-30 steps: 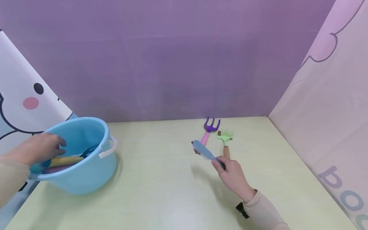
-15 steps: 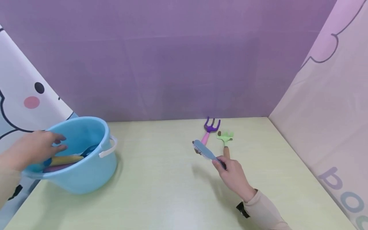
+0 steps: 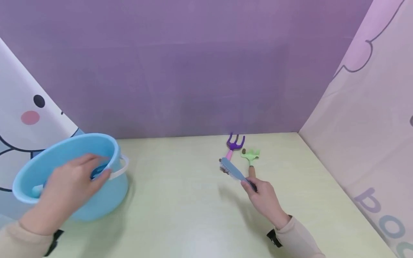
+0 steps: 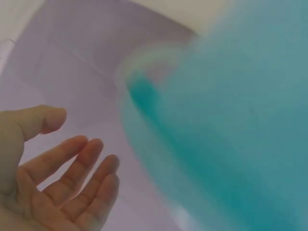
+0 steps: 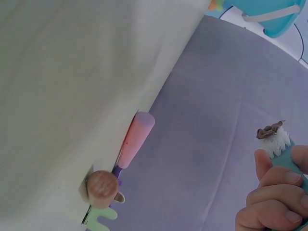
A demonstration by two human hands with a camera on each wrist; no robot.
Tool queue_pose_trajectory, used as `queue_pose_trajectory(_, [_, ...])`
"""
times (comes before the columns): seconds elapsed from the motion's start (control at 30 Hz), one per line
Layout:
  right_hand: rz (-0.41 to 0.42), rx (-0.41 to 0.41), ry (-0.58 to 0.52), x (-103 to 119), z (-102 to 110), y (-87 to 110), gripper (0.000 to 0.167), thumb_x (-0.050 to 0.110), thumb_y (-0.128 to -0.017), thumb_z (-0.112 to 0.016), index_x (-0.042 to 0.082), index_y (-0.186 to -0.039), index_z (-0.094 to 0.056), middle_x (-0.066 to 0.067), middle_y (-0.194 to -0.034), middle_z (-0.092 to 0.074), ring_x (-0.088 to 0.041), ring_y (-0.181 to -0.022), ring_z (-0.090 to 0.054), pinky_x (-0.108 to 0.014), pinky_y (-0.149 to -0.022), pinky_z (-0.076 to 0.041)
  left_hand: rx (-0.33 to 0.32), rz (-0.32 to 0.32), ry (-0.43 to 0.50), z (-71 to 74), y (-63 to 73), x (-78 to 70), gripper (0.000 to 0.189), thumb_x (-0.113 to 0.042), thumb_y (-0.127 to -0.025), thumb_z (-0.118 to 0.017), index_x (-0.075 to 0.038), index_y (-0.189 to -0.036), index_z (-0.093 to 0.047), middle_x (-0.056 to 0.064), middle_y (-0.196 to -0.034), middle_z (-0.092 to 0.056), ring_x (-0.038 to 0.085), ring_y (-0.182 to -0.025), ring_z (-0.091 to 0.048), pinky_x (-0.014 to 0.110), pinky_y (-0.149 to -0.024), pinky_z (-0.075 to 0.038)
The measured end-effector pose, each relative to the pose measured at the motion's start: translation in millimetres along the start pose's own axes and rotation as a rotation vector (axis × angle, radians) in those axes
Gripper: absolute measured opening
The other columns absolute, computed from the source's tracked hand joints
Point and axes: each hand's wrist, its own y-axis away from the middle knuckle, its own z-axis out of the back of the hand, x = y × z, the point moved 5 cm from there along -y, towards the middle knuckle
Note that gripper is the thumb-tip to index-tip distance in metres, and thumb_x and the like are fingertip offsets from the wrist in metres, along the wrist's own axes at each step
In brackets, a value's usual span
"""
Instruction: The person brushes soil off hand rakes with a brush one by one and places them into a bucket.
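My right hand grips the dark handle of a blue brush with white bristles, held above the table. Brown debris clings to the bristles in the right wrist view. My left hand is over the light blue bucket at the left, thumb and fingers apart. In the left wrist view that hand holds nothing, and the bucket wall is beside it. A dark blue item shows inside the bucket past my fingers; my hand hides most other contents.
Beyond the brush lie a purple hand fork with a pink handle and a small green rake with a wooden handle. Small brown bits cling to them. A white handle sticks out from the bucket's right side. A purple backdrop rises behind the table.
My left hand has swung right, from the bucket's left rim across its opening. The right hand and brush have barely moved, and the head view has shifted slightly.
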Motion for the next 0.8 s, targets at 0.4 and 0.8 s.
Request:
queue_pose_trajectory(0.4, [-0.031, -0.042, 0.012, -13, 12, 3.0, 0.018, 0.021, -0.092, -0.055, 0.006, -0.09, -0.065, 0.004, -0.055, -0.038, -0.005, -0.045, -0.032, -0.02, -0.043, -0.03, 0.228, 0.066, 0.339, -121.8, -0.1, -78.6, 0.028, -0.017, -0.076, -0.071, -0.009, -0.103, -0.068, 0.004, -0.099, -0.066, 0.021, -0.086, -0.064, 0.036, -0.071, -0.052])
queue_pose_trajectory(0.8, [-0.04, -0.088, 0.059, -20, 27, 5.0, 0.024, 0.024, -0.092, -0.055, 0.003, -0.098, -0.066, 0.003, -0.056, -0.042, -0.004, -0.044, -0.031, -0.02, -0.042, -0.03, 0.546, 0.117, 0.516, -244.8, -66.0, -141.9, 0.044, -0.022, -0.081, -0.068, -0.003, -0.119, -0.058, 0.012, -0.115, -0.059, 0.026, -0.104, -0.058, 0.038, -0.092, -0.046])
